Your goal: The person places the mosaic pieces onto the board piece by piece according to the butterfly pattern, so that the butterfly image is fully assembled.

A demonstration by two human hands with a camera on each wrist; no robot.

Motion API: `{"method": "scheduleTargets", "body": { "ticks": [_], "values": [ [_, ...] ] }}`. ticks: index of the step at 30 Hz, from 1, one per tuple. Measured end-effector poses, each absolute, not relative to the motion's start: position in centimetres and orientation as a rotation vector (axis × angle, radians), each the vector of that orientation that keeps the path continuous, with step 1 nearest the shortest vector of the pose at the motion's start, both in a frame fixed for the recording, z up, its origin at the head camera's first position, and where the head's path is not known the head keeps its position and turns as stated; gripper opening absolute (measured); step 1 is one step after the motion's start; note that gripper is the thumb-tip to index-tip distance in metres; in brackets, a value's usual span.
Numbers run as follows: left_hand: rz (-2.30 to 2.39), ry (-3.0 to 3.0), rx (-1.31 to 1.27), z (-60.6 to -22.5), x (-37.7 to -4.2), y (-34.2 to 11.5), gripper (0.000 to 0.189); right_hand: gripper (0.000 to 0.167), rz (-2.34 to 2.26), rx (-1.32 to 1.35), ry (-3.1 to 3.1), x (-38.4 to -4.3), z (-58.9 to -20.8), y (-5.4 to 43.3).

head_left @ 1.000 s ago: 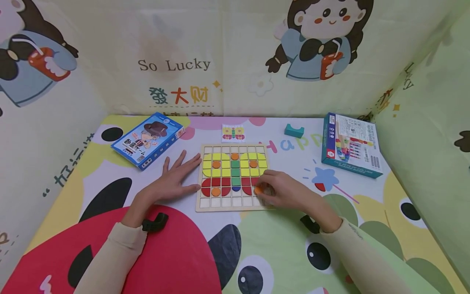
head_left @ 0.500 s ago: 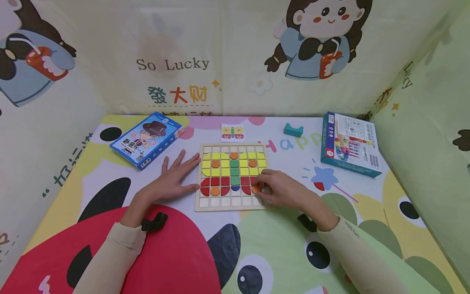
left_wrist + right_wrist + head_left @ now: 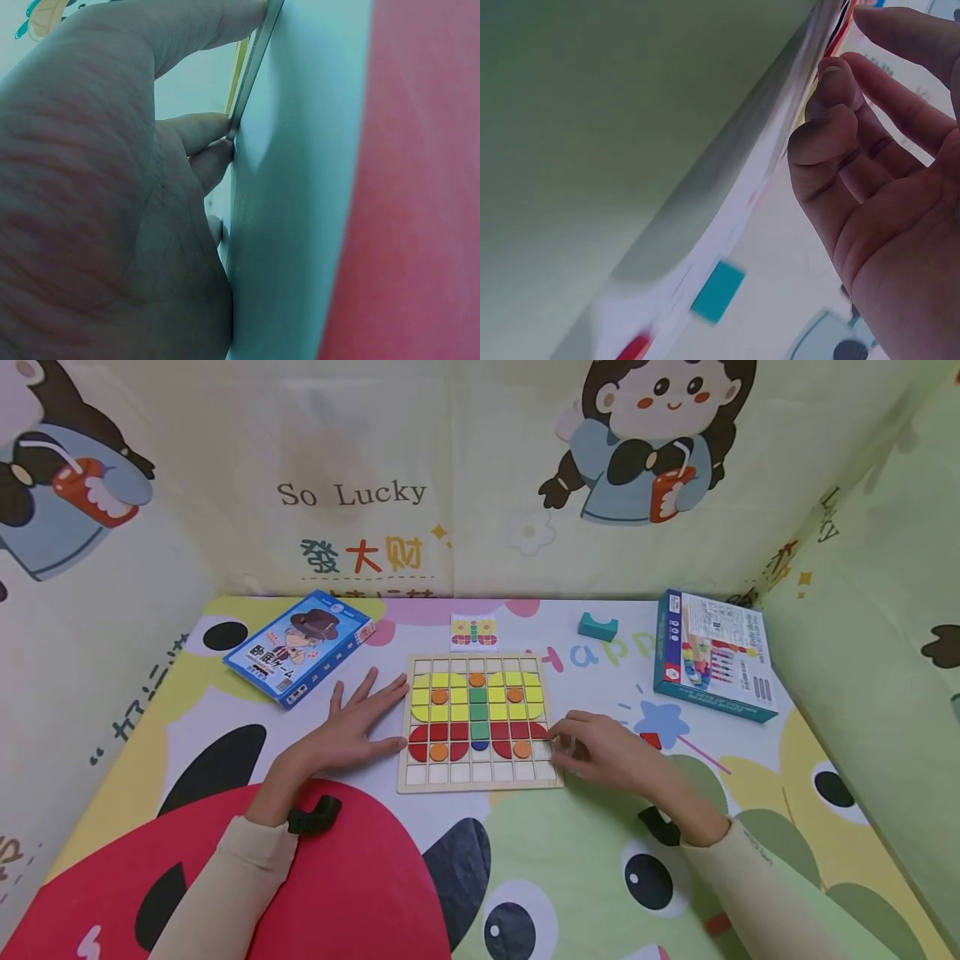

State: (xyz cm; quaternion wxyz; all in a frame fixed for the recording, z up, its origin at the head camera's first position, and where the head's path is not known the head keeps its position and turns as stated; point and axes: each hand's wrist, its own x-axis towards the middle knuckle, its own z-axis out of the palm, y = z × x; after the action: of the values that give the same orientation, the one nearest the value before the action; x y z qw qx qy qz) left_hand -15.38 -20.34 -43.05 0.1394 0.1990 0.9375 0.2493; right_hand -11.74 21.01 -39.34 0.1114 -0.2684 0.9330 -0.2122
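Note:
A wooden grid board [image 3: 480, 774] lies flat on the table, with coloured pieces set in it forming a butterfly of yellow wings, red lower wings and a green body. Orange discs sit on it, one of them an orange disc [image 3: 522, 749] in the lower right wing. My left hand [image 3: 348, 727] rests spread on the table, its thumb and fingertips touching the board's left edge. At the right edge my right hand [image 3: 607, 747] hovers with loosely bent fingers and nothing between them; the right wrist view shows its fingers [image 3: 823, 135] apart from the thumb.
Behind the board lies a butterfly picture card [image 3: 474, 632]. A teal notched block [image 3: 597, 626] stands right of it. A blue game box [image 3: 300, 647] is at the back left, another box [image 3: 716, 656] at the back right. A red piece [image 3: 651, 741] lies beyond my right hand.
My right hand has let go of the orange disc, leaving it in the lower right wing, and moved right to the board's edge. The left hand stays put.

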Motion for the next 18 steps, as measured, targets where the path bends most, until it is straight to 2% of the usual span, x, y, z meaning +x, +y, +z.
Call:
{"method": "scheduleTargets", "body": {
  "ticks": [3, 12, 18],
  "values": [
    [0.717, 2.712, 0.575, -43.0, -15.3, -20.3, 0.097, 0.025, -0.652, -0.794, 2.769, -11.6, -39.4, 23.2],
    [0.726, 2.713, 0.578, -43.0, -15.4, -20.3, 0.096, 0.020, -0.565, -0.688, 2.893, -11.2, -39.0, 29.2],
    [0.721, 2.718, 0.579, -43.0, -15.4, -20.4, 0.097, 0.025, -0.504, -0.555, 2.926, -11.0, -38.6, 31.6]
  ]
}}
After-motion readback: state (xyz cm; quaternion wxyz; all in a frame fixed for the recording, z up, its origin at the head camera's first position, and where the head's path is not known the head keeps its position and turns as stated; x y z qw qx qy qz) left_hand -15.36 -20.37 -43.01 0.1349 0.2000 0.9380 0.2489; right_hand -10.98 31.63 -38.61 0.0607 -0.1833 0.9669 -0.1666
